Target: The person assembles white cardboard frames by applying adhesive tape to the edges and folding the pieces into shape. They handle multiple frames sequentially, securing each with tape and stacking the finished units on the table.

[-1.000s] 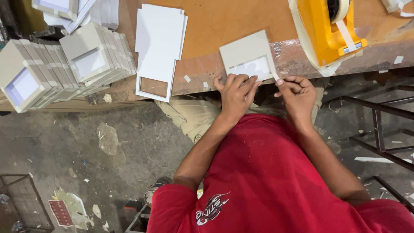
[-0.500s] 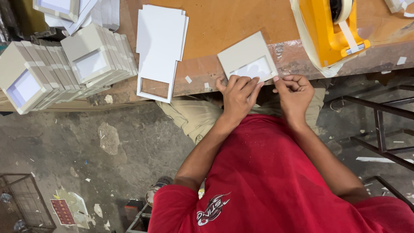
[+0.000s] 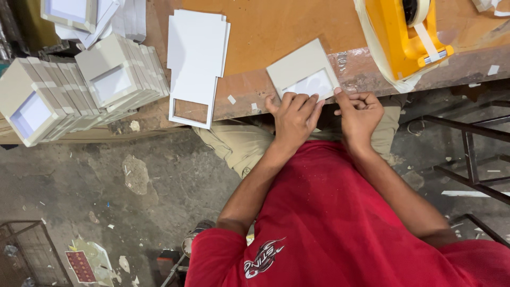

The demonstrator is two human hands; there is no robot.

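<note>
A grey card frame with a white window lies tilted on the brown table's near edge. My left hand rests flat with its fingertips pressed on the frame's near edge. My right hand is curled, and its thumb and forefinger pinch the frame's near right corner. Whether a strip of tape is under those fingers cannot be told. A stack of white die-cut card sheets lies left of the frame.
A yellow tape dispenser stands at the back right. Rows of finished grey window boxes lean at the left. Below are my red shirt, khaki trousers, a littered concrete floor and a black metal frame at the right.
Both hands stay on the card frame. My right hand has curled in and shifted slightly left toward the frame's corner. The frame has barely moved.
</note>
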